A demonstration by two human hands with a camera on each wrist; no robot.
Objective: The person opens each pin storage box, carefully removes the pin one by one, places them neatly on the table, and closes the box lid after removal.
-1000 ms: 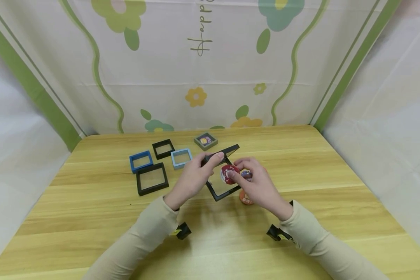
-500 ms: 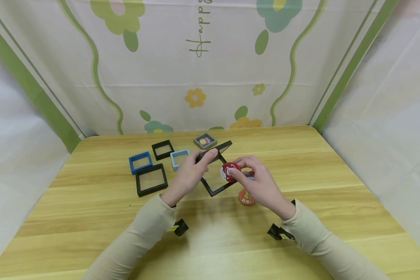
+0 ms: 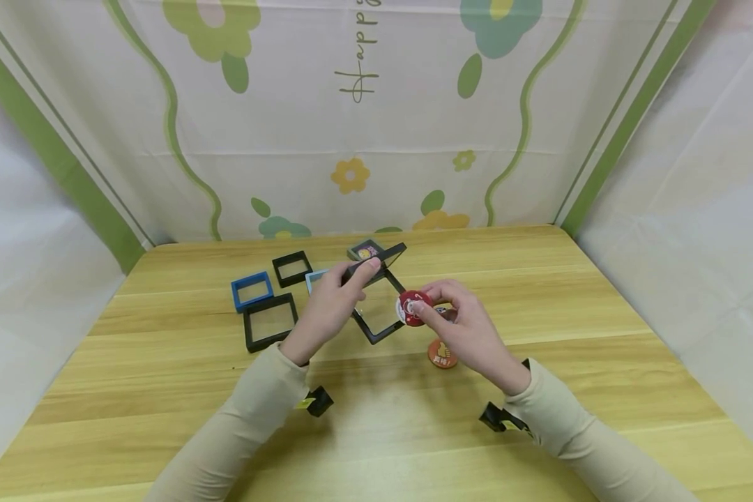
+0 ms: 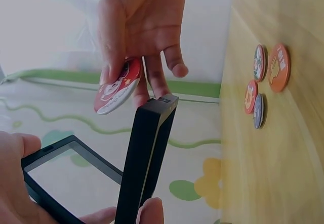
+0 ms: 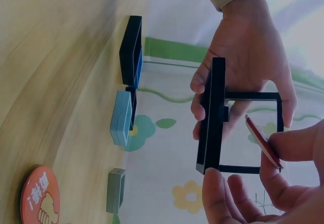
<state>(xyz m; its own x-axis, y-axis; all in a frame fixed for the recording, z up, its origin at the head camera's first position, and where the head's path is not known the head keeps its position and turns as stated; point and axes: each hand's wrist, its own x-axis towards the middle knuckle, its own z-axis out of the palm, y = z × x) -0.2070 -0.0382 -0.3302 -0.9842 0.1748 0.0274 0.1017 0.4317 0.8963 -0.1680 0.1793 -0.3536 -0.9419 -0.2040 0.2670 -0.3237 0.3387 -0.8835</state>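
My left hand (image 3: 329, 303) grips a black hinged display frame (image 4: 139, 155) above the table, its two halves swung apart with clear film in them. In the head view the raised half (image 3: 394, 256) tilts up beyond the lower half. Between thumb and fingers my right hand (image 3: 470, 335) pinches a round red-and-white pin badge (image 4: 117, 92), close to the frame's right side. In the right wrist view, other right fingertips (image 5: 212, 181) sit right at the frame's near edge. An orange badge (image 3: 442, 354) lies on the table below the right hand.
Left of my hands stand a blue frame (image 3: 236, 298), a small black frame (image 3: 279, 270), a larger black frame (image 3: 249, 331) and a partly hidden light blue frame (image 3: 310, 278). An olive frame (image 3: 355, 252) sits behind. Several badges (image 4: 250, 96) lie to the right.
My left hand has carried the black hinged frame left and away from me, uncovering more of its lower half beside the red badge. The right hand, with the badge, has barely moved.
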